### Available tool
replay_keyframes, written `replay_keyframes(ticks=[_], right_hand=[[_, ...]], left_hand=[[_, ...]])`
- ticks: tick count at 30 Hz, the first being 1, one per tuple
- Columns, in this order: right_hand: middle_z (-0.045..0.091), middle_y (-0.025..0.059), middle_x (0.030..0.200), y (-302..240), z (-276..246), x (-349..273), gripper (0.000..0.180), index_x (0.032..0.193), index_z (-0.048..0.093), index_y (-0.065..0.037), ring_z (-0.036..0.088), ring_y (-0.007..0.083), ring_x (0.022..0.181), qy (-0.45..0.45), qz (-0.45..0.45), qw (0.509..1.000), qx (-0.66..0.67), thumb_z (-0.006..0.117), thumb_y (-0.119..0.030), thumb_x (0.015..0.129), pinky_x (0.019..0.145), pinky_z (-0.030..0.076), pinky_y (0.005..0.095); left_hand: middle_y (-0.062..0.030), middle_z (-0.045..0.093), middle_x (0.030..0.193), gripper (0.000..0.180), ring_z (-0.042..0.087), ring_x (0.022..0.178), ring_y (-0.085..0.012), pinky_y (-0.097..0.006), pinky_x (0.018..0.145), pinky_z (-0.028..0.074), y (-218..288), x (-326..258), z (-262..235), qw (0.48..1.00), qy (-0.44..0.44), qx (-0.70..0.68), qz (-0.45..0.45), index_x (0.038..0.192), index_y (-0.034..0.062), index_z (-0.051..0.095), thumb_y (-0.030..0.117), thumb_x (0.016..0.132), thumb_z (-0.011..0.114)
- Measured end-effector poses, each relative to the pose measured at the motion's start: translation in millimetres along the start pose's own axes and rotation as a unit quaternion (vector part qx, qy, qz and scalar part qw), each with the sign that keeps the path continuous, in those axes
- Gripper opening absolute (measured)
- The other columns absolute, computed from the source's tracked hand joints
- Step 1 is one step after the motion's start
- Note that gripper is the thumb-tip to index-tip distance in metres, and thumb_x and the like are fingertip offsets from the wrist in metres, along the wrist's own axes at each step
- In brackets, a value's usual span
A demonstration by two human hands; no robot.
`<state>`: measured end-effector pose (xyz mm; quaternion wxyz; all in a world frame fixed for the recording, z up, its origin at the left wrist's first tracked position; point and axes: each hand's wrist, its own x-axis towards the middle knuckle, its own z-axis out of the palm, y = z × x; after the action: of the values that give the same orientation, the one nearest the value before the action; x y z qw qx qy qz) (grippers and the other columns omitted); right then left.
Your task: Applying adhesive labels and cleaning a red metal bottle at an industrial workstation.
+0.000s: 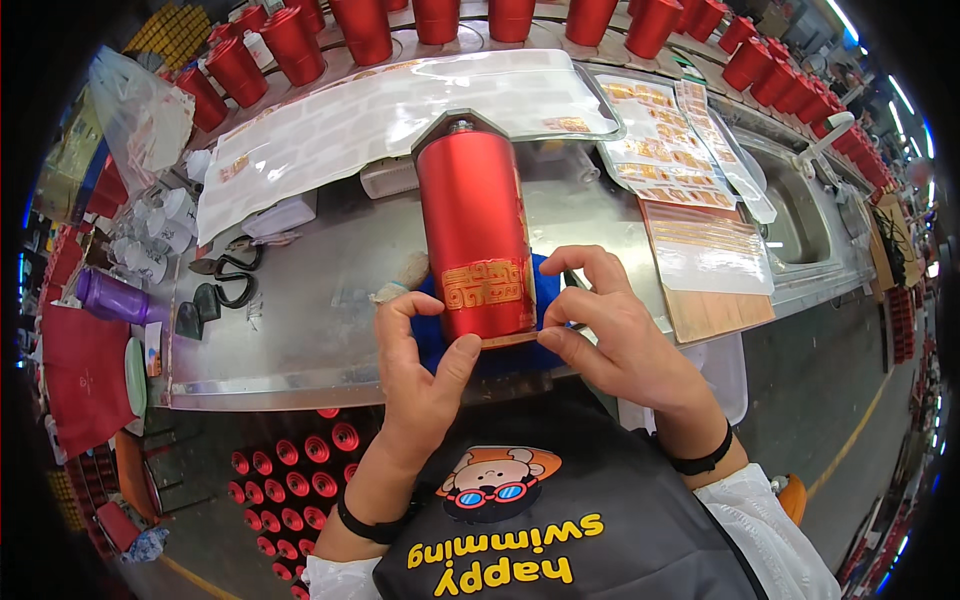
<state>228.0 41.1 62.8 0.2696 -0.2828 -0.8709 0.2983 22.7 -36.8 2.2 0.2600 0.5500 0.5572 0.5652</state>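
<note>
A glossy red metal canister [472, 205] lies tilted in front of me, its bottom toward me and its far end in a grey angular holder [430, 130]. A gold fretwork sticker [485, 285] wraps its near part, and a narrow gold strip [512, 340] runs along the bottom edge. My left hand [415, 365] grips the canister's lower left, thumb pressed at the edge beside the strip. At the lower right, my right hand [615, 335] has its fingertips closed at the strip's other end, forefinger raised. Blue material [432, 340] shows beneath the canister.
Behind lies a long white backing sheet [400, 115]. Sheets of gold stickers [665, 135] and a strip sheet on a wooden board [710, 315] are at right, before a sink [800, 215]. Black-handled scissors [235, 280] and a purple cup [115, 297] stand left. Red canisters [365, 30] line the back.
</note>
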Motion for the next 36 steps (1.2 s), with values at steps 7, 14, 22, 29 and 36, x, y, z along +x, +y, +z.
replay_keyframes(ticks=[7, 14, 22, 29, 36], right_hand=[[0.047, 0.0185, 0.118, 1, -1, -2, 0.014, 0.086, 0.057, -0.004, 0.044, 0.0388, 0.111, -0.006, 0.006, 1.0, 0.0, 0.069, -0.01, 0.083, 0.095, 0.038, 0.0444], [0.047, 0.0187, 0.119, 2, 0, -1, 0.014, 0.086, 0.057, -0.004, 0.044, 0.0385, 0.112, -0.01, 0.011, 1.0, 0.0, 0.069, -0.011, 0.083, 0.095, 0.038, 0.0442], [0.048, 0.0182, 0.119, 6, 1, 0, 0.013, 0.086, 0.059, -0.004, 0.044, 0.038, 0.112, -0.007, 0.009, 1.0, 0.025, 0.069, -0.011, 0.083, 0.095, 0.039, 0.0435], [0.048, 0.0158, 0.116, 13, -8, -4, 0.015, 0.087, 0.059, -0.004, 0.046, 0.0334, 0.11, -0.062, 0.045, 0.991, 0.111, 0.068, -0.016, 0.085, 0.095, 0.039, 0.0405], [0.05, 0.0142, 0.114, 24, -6, -4, 0.02, 0.082, 0.057, -0.004, 0.048, 0.0301, 0.108, -0.057, 0.03, 0.988, 0.143, 0.07, -0.019, 0.084, 0.092, 0.041, 0.0378]], left_hand=[[-0.0094, 0.045, 0.107, 0.038, 0.044, 0.102, -0.02, -0.03, 0.094, 0.035, -5, -2, 1, 0.999, 0.001, -0.051, -0.018, 0.112, 0.0009, 0.047, 0.024, 0.089, 0.067], [-0.0087, 0.044, 0.108, 0.038, 0.044, 0.102, -0.0182, -0.029, 0.093, 0.035, 0, -2, 1, 0.999, 0.002, -0.051, -0.015, 0.112, 0.0002, 0.046, 0.023, 0.09, 0.066], [-0.0139, 0.06, 0.09, 0.026, 0.053, 0.09, -0.0347, -0.05, 0.085, 0.041, 8, -4, -11, 0.935, 0.023, 0.18, 0.304, 0.096, 0.0088, 0.053, -0.001, 0.075, 0.065], [-0.014, 0.061, 0.092, 0.027, 0.054, 0.086, -0.0328, -0.047, 0.076, 0.044, 11, 0, -16, 0.902, -0.031, 0.236, 0.36, 0.096, 0.0102, 0.051, -0.002, 0.076, 0.064], [-0.0113, 0.061, 0.093, 0.03, 0.052, 0.088, -0.0306, -0.043, 0.071, 0.044, 12, 7, -17, 0.871, -0.101, 0.24, 0.417, 0.093, 0.0112, 0.054, -0.002, 0.07, 0.067]])
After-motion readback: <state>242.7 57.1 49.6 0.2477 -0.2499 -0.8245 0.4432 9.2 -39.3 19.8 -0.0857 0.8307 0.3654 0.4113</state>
